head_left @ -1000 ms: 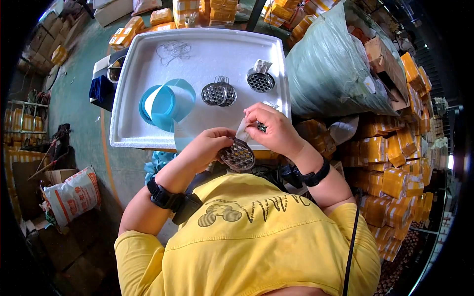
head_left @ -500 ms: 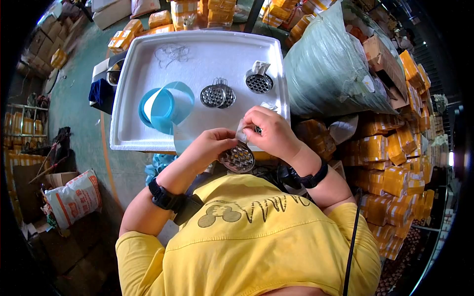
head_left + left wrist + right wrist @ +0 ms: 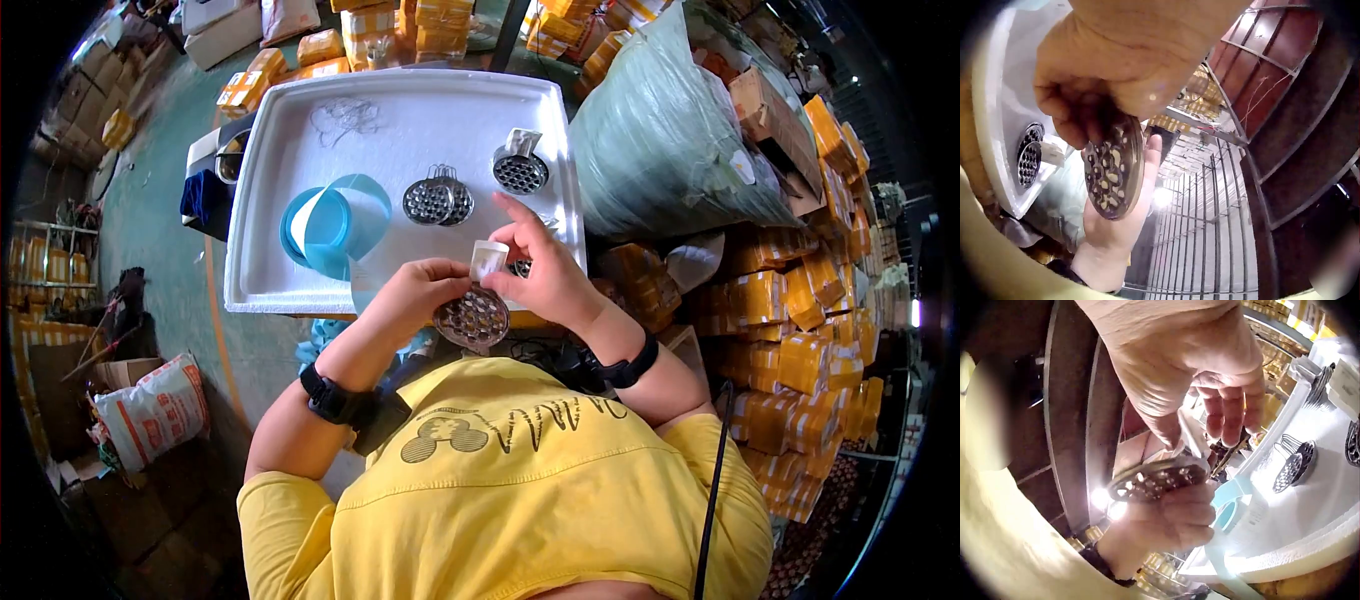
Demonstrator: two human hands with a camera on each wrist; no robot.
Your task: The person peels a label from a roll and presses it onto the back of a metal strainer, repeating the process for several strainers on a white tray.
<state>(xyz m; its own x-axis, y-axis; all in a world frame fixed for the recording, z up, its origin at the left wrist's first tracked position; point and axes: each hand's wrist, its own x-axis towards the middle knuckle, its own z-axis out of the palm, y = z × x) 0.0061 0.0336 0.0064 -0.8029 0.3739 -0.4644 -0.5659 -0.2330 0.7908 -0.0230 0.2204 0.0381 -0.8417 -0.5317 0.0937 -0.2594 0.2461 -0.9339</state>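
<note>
The left hand (image 3: 412, 297) pinches the upper edge of a round perforated metal disc (image 3: 472, 318), held in front of the yellow shirt. A white tag (image 3: 488, 259) stands up from the disc's top. Beside it, the right hand (image 3: 550, 277) has its thumb at the tag's edge and its index finger raised; in the right wrist view its fingers (image 3: 1232, 419) are spread away from the thumb. The left wrist view shows the disc (image 3: 1112, 177) hanging under the left hand (image 3: 1116, 69), whose fingertips are partly hidden.
A white foam tray (image 3: 400, 84) holds a blue ribbon roll (image 3: 316, 226), two overlapping discs (image 3: 438, 200), a tagged disc (image 3: 520, 172) and tangled wire (image 3: 345, 118). Another disc is partly behind the right hand. A large wrapped sack (image 3: 660, 150) and taped parcels (image 3: 775, 365) stand at the right.
The right hand's fingers have loosened from the white tag and its index finger has lifted. The tag now faces up in plainer view. The left hand keeps hold of the disc.
</note>
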